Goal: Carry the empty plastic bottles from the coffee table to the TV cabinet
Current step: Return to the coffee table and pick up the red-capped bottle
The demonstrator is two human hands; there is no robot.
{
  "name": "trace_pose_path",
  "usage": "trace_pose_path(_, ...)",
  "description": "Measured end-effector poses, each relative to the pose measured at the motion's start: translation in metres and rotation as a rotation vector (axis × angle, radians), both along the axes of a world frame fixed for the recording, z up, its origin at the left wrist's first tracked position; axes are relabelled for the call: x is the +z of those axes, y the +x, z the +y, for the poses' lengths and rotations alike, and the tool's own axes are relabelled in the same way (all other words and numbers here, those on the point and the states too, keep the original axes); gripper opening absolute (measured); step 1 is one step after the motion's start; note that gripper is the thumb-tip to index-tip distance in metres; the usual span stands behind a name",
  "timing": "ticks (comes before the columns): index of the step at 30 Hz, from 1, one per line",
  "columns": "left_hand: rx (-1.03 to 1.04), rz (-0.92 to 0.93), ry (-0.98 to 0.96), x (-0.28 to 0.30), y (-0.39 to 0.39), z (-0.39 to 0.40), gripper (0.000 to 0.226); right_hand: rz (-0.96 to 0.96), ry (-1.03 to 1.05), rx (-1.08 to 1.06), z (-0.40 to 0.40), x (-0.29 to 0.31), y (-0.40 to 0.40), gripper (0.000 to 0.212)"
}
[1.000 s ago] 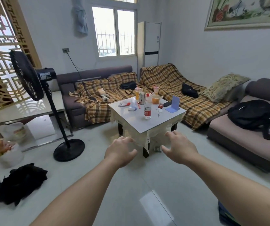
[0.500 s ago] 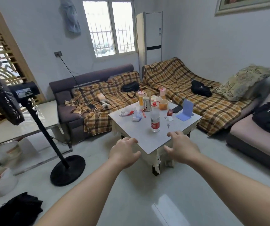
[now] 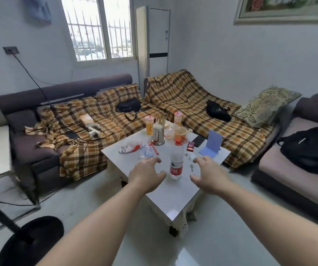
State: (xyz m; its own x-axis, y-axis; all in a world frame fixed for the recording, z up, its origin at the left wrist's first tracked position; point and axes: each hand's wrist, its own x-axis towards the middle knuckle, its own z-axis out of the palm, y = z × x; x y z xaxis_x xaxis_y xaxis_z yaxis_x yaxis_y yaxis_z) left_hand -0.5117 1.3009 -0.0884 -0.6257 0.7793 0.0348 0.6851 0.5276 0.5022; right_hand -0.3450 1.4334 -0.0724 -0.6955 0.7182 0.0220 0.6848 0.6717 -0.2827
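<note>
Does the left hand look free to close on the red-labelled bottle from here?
Probably yes. The left hand is open just left of the red-labelled bottle, with bare tabletop between them. The right hand waits on the other side, not blocking it.

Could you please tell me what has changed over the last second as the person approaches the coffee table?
Both hands have advanced over the coffee table; left hand and right hand now flank the red-labelled bottle, fingers spread. Nothing grasped. Table items unmoved.
</note>
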Motion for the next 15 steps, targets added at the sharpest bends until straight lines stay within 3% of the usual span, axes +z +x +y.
trace_pose_path(9,-0.104,-0.095,-0.058,-0.030,-0.123,0.098,0.048,-0.001,-0.058,-0.159,0.084,-0.028,-0.109,0.058)
trace_pose_path(15,-0.243,-0.062,-0.107,-0.049,-0.172,0.186,0.046,0.017,-0.139,-0.271,0.154,-0.070,-0.164,0.056)
